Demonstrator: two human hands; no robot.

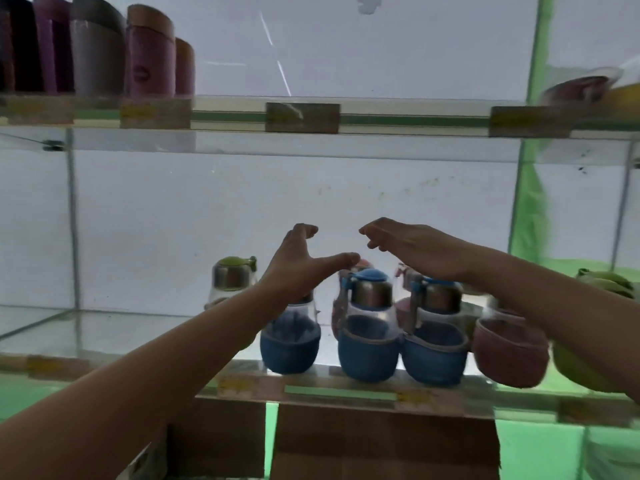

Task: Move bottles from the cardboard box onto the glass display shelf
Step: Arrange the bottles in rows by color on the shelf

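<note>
Two bare, sleeveless forearms [173, 358]

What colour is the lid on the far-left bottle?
Green, on the far-left bottle, above a silver collar; clearest in the head view.

Pale white back wall [311, 202], green side panels [530, 209], dim backlight.

We see a dim, soft picture lit mostly from behind: the pale back panel [311, 202] glows, leaving the bottles [367, 341] and both forearms dark against it. A bright patch of glare lies on the glass shelf [104, 341] under the blue bottles, and thin streaks of reflection cross the upper panel. Everything is slightly smeared, worst at the right edge, and the wide lens bends the shelf lines near the borders.
</note>
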